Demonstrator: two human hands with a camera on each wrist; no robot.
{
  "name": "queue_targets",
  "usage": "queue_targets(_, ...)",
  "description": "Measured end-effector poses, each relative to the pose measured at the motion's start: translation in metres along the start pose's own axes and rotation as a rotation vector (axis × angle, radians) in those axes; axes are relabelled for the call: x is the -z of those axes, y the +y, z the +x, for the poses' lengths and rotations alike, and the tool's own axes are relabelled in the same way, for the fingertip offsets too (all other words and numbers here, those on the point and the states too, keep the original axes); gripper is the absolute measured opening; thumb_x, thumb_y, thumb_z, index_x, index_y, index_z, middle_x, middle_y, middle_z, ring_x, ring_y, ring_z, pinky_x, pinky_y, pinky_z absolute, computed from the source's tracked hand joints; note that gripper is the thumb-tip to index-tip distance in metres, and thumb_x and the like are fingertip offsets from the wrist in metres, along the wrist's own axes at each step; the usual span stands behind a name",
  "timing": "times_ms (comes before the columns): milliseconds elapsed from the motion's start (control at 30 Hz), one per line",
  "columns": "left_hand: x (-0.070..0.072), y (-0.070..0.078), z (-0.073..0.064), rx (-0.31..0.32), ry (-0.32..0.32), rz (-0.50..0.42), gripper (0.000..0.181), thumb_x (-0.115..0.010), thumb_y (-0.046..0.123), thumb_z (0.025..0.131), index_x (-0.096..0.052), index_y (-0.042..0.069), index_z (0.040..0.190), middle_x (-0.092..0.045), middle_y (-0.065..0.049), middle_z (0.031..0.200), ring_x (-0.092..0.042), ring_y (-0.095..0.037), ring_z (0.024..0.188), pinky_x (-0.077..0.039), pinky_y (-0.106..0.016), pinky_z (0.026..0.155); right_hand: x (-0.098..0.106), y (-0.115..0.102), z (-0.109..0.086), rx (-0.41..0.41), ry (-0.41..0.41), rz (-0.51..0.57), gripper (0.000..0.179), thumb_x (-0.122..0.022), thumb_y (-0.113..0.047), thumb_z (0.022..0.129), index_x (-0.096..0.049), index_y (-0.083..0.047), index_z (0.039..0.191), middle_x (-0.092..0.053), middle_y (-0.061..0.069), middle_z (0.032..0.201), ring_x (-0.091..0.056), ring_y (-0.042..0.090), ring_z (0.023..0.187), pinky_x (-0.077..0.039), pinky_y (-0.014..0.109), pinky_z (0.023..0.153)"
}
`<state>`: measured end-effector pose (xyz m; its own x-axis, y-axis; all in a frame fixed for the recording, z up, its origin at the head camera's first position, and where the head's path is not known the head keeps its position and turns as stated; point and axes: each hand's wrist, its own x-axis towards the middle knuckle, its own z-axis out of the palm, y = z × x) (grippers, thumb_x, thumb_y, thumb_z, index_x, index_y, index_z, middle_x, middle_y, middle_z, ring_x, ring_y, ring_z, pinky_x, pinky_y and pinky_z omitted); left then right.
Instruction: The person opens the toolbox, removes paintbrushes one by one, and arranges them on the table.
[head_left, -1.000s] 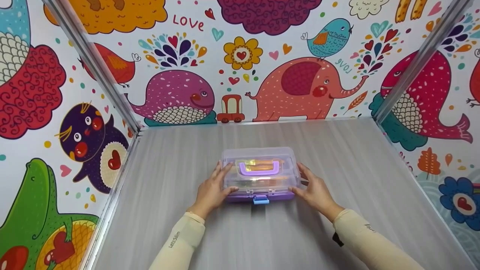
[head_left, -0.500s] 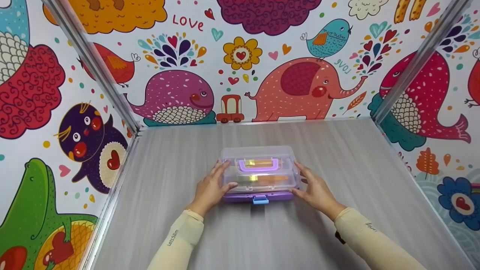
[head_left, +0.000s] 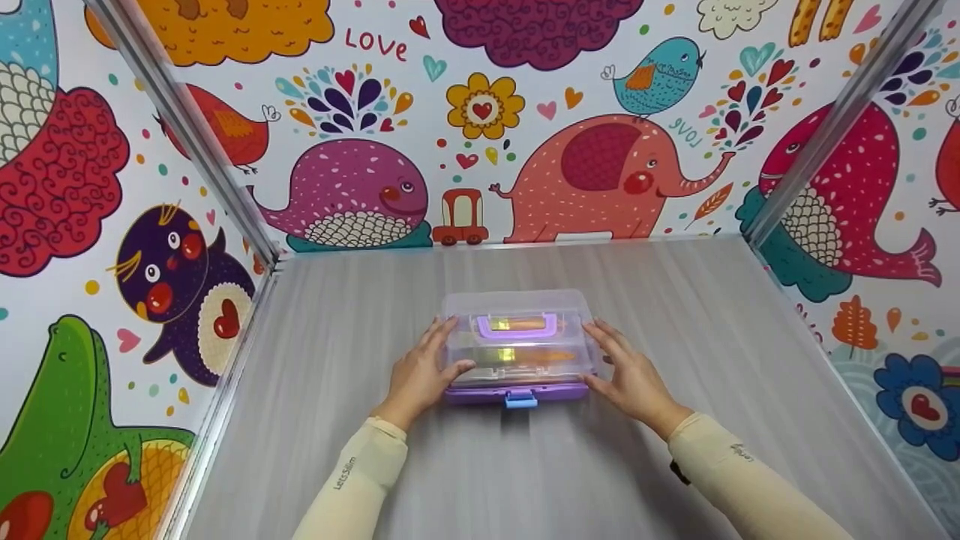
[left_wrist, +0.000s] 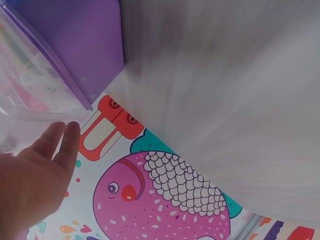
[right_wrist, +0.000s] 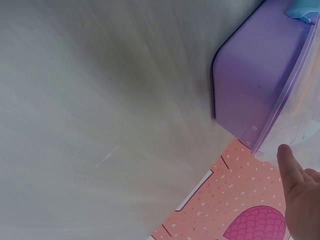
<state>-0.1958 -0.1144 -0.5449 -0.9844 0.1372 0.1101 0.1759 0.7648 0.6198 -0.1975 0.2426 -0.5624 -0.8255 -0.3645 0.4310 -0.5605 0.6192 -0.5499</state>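
Note:
A purple plastic storage box point(head_left: 457, 395) with a clear lid point(head_left: 517, 301) stands on the table. Its folded handle point(head_left: 517, 331) is purple, and a light-blue latch point(head_left: 521, 400) sticks out at the front. Through the lid, orange and yellow contents point(head_left: 536, 356) show. My left hand point(head_left: 420, 375) holds the lid's left side, thumb over the front corner and fingers along the side. On the right side, my right hand point(head_left: 634, 379) holds it likewise, with its thumb at the front corner. Both wrist views show fingertips right at the lid's edge above the purple base.
The grey wood-grain table point(head_left: 337, 322) spreads around the box. Behind it stands a wall point(head_left: 480, 187) printed with cartoon animals. Similar printed panels flank both sides, with metal frame rails point(head_left: 217, 172) at the corners.
The lid's handle and front edge have shifted slightly up and back in view, while the purple base stays nearly in place. My right fingers have moved a little farther over the lid's side.

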Motion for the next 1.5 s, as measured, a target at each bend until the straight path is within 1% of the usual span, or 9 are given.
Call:
queue_targets(300, -0.001, -0.002, -0.001, -0.038, 0.012, -0.018, 0.079, -0.068, 0.051, 0.089, -0.035, 0.023, 0.155, -0.030, -0.014, 0.160, -0.041, -0.039, 0.137, -0.038, -0.058, 0.105, 0.000, 0.000, 0.000, 0.011, 0.038, -0.048, 0.087, -0.089, -0.013, 0.075, -0.046, -0.020, 0.150, -0.047, 0.011, 0.148, -0.062, 0.032, 0.114, -0.059, 0.039, 0.074)
queue_targets(533, -0.001, -0.006, -0.004, -0.047, -0.003, -0.094, 0.085, -0.067, 0.051, 0.091, -0.027, 0.017, 0.158, -0.028, -0.015, 0.161, -0.037, -0.039, 0.140, -0.034, -0.056, 0.109, -0.001, -0.001, -0.001, 0.008, 0.069, -0.066, 0.084, -0.089, -0.014, 0.074, -0.049, -0.019, 0.148, -0.050, 0.012, 0.145, -0.066, 0.034, 0.104, -0.060, 0.042, 0.068)
queue_targets(667, -0.004, -0.009, -0.007, 0.000, -0.017, -0.149, 0.095, -0.069, 0.054, 0.088, -0.019, 0.019, 0.160, -0.024, -0.013, 0.162, -0.033, -0.039, 0.142, -0.031, -0.057, 0.110, 0.000, -0.002, -0.001, -0.007, 0.068, -0.075, 0.084, -0.089, -0.014, 0.074, -0.049, -0.019, 0.148, -0.050, 0.011, 0.146, -0.066, 0.035, 0.103, -0.060, 0.041, 0.068)
queue_targets(800, -0.008, -0.015, -0.012, 0.076, -0.037, -0.183, 0.108, -0.071, 0.065, 0.081, -0.012, 0.023, 0.161, -0.021, -0.010, 0.164, -0.029, -0.037, 0.144, -0.028, -0.056, 0.112, 0.000, -0.002, 0.000, 0.005, 0.067, -0.078, 0.084, -0.089, -0.012, 0.074, -0.048, -0.018, 0.148, -0.050, 0.011, 0.145, -0.066, 0.035, 0.103, -0.060, 0.039, 0.068)
queue_targets(933, -0.011, -0.023, -0.015, 0.116, -0.045, -0.205, 0.119, -0.075, 0.070, 0.072, -0.014, 0.020, 0.161, -0.026, -0.010, 0.162, -0.028, -0.034, 0.145, -0.027, -0.054, 0.114, 0.000, -0.004, 0.000, -0.005, 0.063, -0.086, 0.085, -0.089, -0.014, 0.075, -0.048, -0.020, 0.149, -0.050, 0.011, 0.145, -0.066, 0.034, 0.104, -0.060, 0.035, 0.070)
queue_targets(1033, -0.013, -0.029, -0.017, 0.126, -0.061, -0.222, 0.119, -0.078, 0.067, 0.071, -0.018, 0.015, 0.160, -0.033, -0.014, 0.158, -0.030, -0.035, 0.144, -0.027, -0.053, 0.114, 0.000, -0.004, 0.000, -0.025, 0.051, -0.092, 0.085, -0.088, -0.017, 0.076, -0.046, -0.022, 0.150, -0.049, 0.011, 0.146, -0.066, 0.034, 0.104, -0.059, 0.035, 0.071)
queue_targets(1133, -0.016, -0.035, -0.020, 0.130, -0.087, -0.222, 0.117, -0.079, 0.064, 0.072, -0.020, 0.012, 0.159, -0.034, -0.017, 0.157, -0.032, -0.037, 0.143, -0.028, -0.053, 0.113, 0.001, -0.004, 0.000, -0.030, 0.039, -0.091, 0.086, -0.088, -0.017, 0.077, -0.045, -0.023, 0.151, -0.049, 0.011, 0.147, -0.065, 0.034, 0.106, -0.059, 0.036, 0.072)
queue_targets(1267, -0.021, -0.039, -0.022, 0.117, -0.100, -0.225, 0.119, -0.083, 0.061, 0.070, -0.021, 0.011, 0.159, -0.033, -0.022, 0.156, -0.035, -0.040, 0.140, -0.030, -0.054, 0.112, 0.001, -0.003, 0.001, -0.010, 0.049, -0.088, 0.085, -0.088, -0.016, 0.076, -0.046, -0.021, 0.150, -0.050, 0.010, 0.146, -0.066, 0.034, 0.104, -0.059, 0.036, 0.071)
queue_targets(1500, -0.029, -0.042, -0.023, 0.079, -0.093, -0.242, 0.111, -0.089, 0.045, 0.071, -0.028, 0.010, 0.157, -0.045, -0.024, 0.148, -0.044, -0.040, 0.134, -0.033, -0.053, 0.110, 0.002, 0.000, 0.003, 0.048, 0.086, -0.059, 0.084, -0.089, -0.009, 0.073, -0.049, -0.016, 0.147, -0.054, 0.009, 0.141, -0.066, 0.032, 0.099, -0.060, 0.035, 0.068)
